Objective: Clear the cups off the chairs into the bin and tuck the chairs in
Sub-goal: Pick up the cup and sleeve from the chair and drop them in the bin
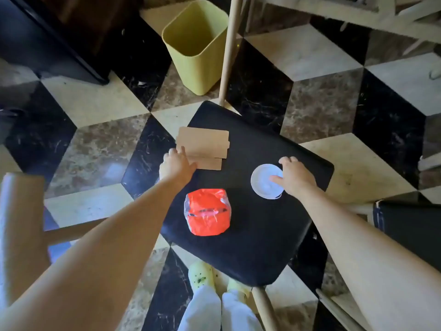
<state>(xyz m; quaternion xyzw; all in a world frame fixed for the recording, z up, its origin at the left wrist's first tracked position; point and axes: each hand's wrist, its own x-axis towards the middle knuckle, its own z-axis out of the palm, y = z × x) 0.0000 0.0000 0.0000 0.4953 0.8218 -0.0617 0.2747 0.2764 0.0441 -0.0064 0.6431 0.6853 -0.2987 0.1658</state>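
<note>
Checkered marble floor [95, 151] in black, cream and brown tiles, seen from above. White-lidded cup [266, 181] stands upright on the right part of the black padded seat of a chair [257, 235], close to the seat's right edge. Right hand [297, 179] is on it: fingers curled round the far side of the rim, thumb laid across the lid, so the hand holds the cup, which sits on the seat. Same seat carries two more items. A red packet [207, 212] in clear plastic lies near the middle-left, apart from the cup. A stack of flat cardboard pieces [204, 145] lies at the far-left corner, partly overhanging the seat edge. Left hand [176, 167] is at the stack's near-left corner, fingers curled at its edge with the thumb on top — it pinches the cardboard. Yellow-green bin [191, 68] stands upright on the floor beyond the chair, well apart from the cup, opening upward; inside looks bare as far as can be seen. Just right of the bin a pale wooden leg [229, 51] runs down to the chair's far corner. Second chair [405, 225], also black-seated, shows at the right edge. At the bottom — the person's pale yellow shoes [200, 277].
</note>
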